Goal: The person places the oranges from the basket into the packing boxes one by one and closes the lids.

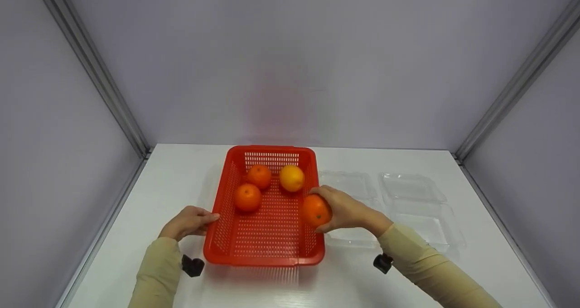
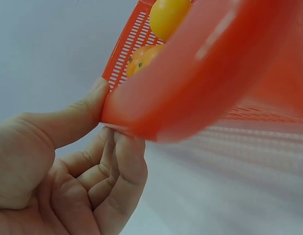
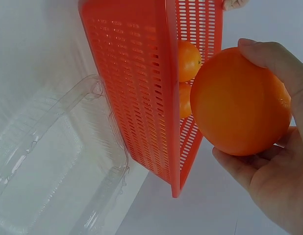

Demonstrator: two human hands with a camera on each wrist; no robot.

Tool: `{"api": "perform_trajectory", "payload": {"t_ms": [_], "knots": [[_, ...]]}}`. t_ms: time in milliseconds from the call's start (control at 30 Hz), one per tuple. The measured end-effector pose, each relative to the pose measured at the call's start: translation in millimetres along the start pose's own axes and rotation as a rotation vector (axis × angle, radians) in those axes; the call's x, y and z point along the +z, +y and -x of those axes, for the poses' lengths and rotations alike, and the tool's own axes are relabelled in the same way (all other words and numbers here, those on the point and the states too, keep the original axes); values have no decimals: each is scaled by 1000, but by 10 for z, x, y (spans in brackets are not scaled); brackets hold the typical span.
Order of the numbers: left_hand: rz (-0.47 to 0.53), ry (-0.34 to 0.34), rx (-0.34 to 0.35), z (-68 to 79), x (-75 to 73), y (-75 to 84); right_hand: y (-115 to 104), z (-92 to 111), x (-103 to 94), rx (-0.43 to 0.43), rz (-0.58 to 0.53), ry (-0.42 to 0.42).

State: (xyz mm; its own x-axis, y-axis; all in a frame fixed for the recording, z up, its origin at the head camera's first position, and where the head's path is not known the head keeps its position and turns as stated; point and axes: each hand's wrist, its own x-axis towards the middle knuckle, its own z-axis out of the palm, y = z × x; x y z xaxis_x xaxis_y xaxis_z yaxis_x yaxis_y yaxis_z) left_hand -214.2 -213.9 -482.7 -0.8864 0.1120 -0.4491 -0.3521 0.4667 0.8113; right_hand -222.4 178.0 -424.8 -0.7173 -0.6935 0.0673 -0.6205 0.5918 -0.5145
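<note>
A red plastic basket with slotted walls stands on the white table. Its left rim is pinched between the thumb and fingers of my left hand, seen close in the left wrist view. My right hand grips an orange at the basket's right rim; in the right wrist view the fruit sits between thumb and fingers. Inside the basket lie two more oranges, one farther back and one nearer, plus a yellow-orange fruit near the back right.
Clear plastic clamshell boxes lie open to the right of the basket: one right beside it and partly behind my right hand, another farther right. Grey-white panels enclose the table at the back and sides.
</note>
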Motion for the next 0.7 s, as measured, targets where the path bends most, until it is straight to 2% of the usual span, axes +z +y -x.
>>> {"api": "perform_trajectory", "payload": {"t_ms": [267,700], "knots": [[26,-22,15,11,-9,12,22,24,-22,14,-8,6],[28,-11,8,33,-5,22,77,67,-38,8,-5,30]]}}
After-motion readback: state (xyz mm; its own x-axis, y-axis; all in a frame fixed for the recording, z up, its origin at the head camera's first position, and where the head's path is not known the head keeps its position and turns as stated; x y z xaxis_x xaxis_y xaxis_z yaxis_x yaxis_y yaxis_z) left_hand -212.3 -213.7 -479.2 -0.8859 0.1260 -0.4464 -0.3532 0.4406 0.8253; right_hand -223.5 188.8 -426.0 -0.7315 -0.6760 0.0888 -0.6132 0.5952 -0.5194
